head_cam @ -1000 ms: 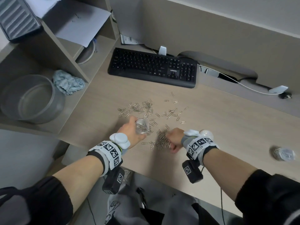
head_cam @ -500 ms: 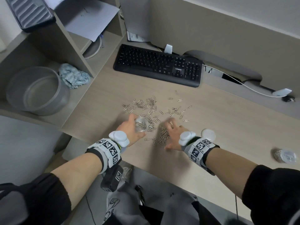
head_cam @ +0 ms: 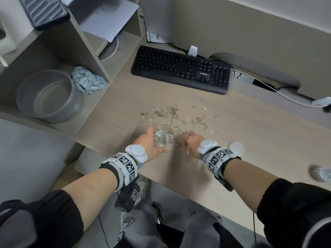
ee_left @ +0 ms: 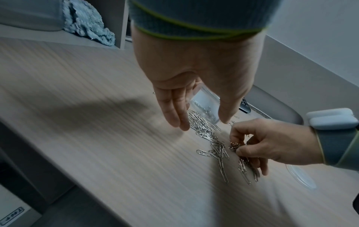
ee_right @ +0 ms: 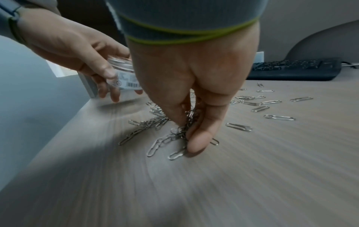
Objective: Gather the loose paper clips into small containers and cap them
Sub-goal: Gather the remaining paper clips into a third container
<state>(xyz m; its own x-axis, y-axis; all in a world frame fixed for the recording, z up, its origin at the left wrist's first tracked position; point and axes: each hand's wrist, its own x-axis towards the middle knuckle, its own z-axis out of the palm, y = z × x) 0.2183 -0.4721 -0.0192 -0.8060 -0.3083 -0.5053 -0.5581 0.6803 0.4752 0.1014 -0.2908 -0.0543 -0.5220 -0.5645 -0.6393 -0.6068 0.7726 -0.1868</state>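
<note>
Here, paper clips (ee_right: 186, 122) between fingers (ee_right: 196, 141).

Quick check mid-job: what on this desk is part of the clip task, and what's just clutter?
Job:
- jar, in left hand
- clips; right hand pinches a bunch
- lid
- second jar, far right

Clutter:
- keyboard
- bowl
- cloth
- papers

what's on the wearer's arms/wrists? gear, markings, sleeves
Both forearms are bare, with black sleeves pushed up near the elbows. Each wrist carries a grey band with green edging, white panels printed with black square fiducial markers, and a rounded white pod on top. A black tagged camera block hangs below the left wrist. Left hand and right hand wear no gloves.
</note>
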